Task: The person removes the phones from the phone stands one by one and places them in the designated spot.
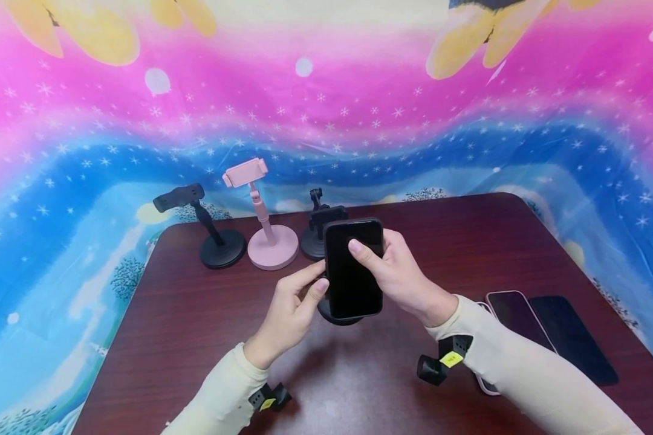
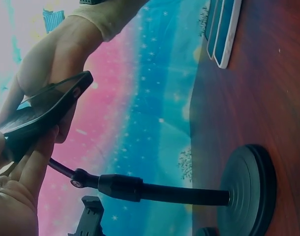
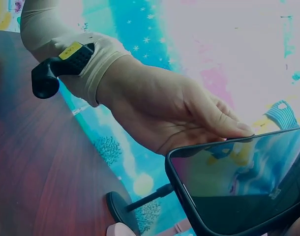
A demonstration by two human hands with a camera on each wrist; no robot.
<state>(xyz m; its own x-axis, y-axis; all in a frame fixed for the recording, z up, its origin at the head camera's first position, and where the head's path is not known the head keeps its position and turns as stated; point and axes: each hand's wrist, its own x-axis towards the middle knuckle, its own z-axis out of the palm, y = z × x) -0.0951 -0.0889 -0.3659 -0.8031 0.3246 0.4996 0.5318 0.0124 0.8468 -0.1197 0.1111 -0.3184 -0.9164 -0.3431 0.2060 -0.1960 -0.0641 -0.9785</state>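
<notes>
A black smartphone [image 1: 354,284] stands upright, screen towards me, in front of a black phone stand [image 2: 160,192]. The stand's round base [image 1: 341,321] shows under the phone; its top is hidden behind the phone, so I cannot tell whether phone and holder are joined. My right hand [image 1: 408,278] grips the phone's right side, thumb over the screen and fingers behind. At the left edge my left hand [image 1: 288,314] pinches the phone, thumb at the side and fingers reaching behind. In the right wrist view the left thumb lies along the phone's edge.
Behind stand a black phone stand [image 1: 222,248], a pink one [image 1: 272,246] and another black one [image 1: 311,241]. Phones lie at the right under my forearm, one pink-edged [image 1: 517,311] and one dark [image 1: 571,338]. A patterned cloth [image 1: 326,109] hangs behind the brown table [image 1: 196,362].
</notes>
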